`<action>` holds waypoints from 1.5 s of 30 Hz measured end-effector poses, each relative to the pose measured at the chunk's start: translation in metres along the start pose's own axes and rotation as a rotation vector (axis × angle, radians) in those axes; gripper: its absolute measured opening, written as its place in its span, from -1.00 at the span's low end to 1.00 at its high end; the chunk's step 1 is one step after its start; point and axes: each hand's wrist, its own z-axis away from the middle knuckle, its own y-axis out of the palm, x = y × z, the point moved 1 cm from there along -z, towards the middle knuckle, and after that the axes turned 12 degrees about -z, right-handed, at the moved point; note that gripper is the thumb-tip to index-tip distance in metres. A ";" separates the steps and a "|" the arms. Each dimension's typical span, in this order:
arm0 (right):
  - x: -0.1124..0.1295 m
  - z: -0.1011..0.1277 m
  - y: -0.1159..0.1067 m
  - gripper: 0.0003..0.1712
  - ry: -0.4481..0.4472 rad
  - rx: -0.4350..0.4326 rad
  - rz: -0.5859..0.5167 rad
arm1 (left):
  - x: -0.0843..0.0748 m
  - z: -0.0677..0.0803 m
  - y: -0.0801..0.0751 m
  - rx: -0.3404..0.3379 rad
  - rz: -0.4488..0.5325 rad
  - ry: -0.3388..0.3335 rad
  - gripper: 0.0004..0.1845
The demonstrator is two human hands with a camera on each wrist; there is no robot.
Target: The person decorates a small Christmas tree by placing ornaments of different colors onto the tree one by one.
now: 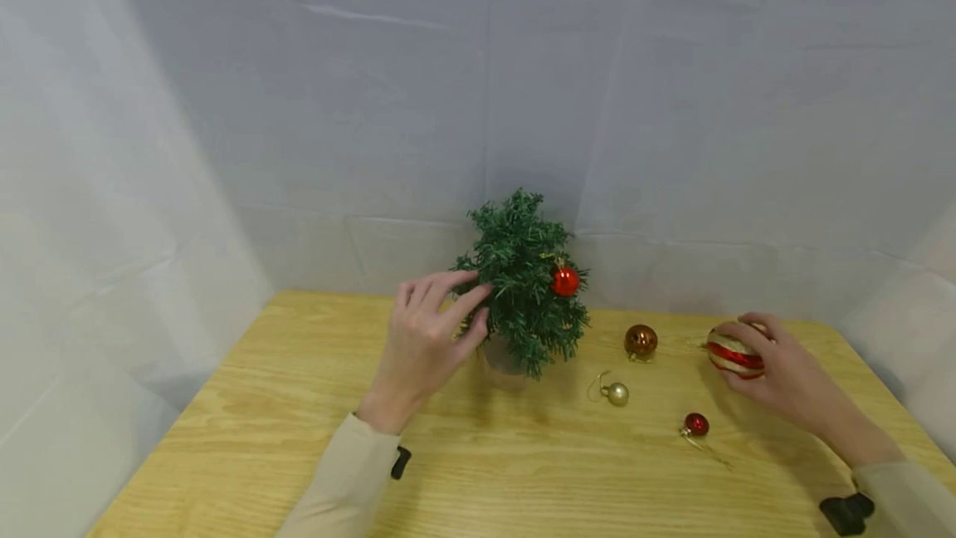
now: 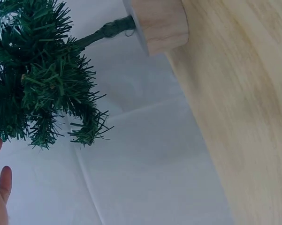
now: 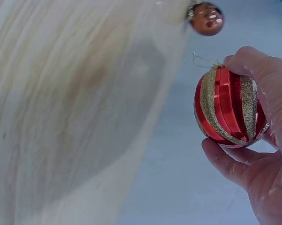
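Note:
A small green artificial Christmas tree stands upright on a round wooden base. One shiny red bauble hangs on its right side. My left hand is at the tree's left side, thumb and fingers spread apart, fingertips at the branches; whether they touch is hard to tell. At the right of the table, my right hand grips a large red-and-gold striped bauble between thumb and fingers. A thin hanging loop sticks out from the bauble's top.
Between tree and right hand, a bronze bauble, a small gold bauble and a small dark red bauble lie on the wooden table. A pale cloth backdrop rises behind the table's far edge.

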 end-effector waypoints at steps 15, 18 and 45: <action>0.053 -0.009 -0.016 -0.12 0.006 -0.153 -0.098 | 0.001 0.006 0.003 0.015 -0.025 0.016 -0.68; 0.062 -0.010 -0.016 -0.11 0.003 -0.179 -0.130 | 0.002 0.006 0.003 0.022 -0.029 0.019 -0.69; 0.119 -0.020 -0.027 -0.13 0.019 -0.234 -0.323 | 0.004 0.002 0.003 0.004 0.037 0.062 -0.81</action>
